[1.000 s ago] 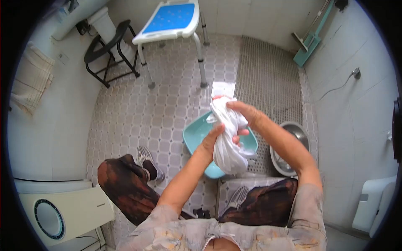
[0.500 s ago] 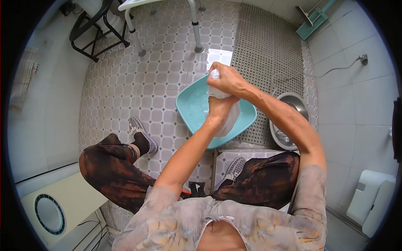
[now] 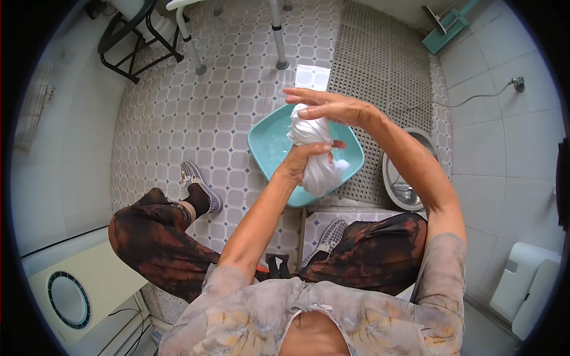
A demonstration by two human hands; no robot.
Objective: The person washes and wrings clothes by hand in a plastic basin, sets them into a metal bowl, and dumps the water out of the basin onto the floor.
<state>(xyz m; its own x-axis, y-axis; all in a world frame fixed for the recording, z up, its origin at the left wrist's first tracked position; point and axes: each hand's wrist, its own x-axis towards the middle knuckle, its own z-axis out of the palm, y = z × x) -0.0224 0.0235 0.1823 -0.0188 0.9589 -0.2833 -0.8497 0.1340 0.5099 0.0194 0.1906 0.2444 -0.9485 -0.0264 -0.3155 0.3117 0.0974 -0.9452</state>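
A twisted, bunched white cloth is held above a turquoise basin with water in it. My left hand is wrapped round the cloth's middle, and its lower part hangs loosely below my grip. Over the upper end, my right hand is open, its fingers stretched out to the left. My right thumb lies at the top of the cloth, apart from the fingers.
A metal bowl stands right of the basin, beside a perforated grey mat. White-framed chair legs stand on the tiled floor ahead. A thin hose runs from the right wall. My feet flank the basin's near side.
My right hand has opened from its grip on the cloth's upper end. The cloth's twisted top is now exposed, and my left hand has shifted slightly left and its grip has turned.
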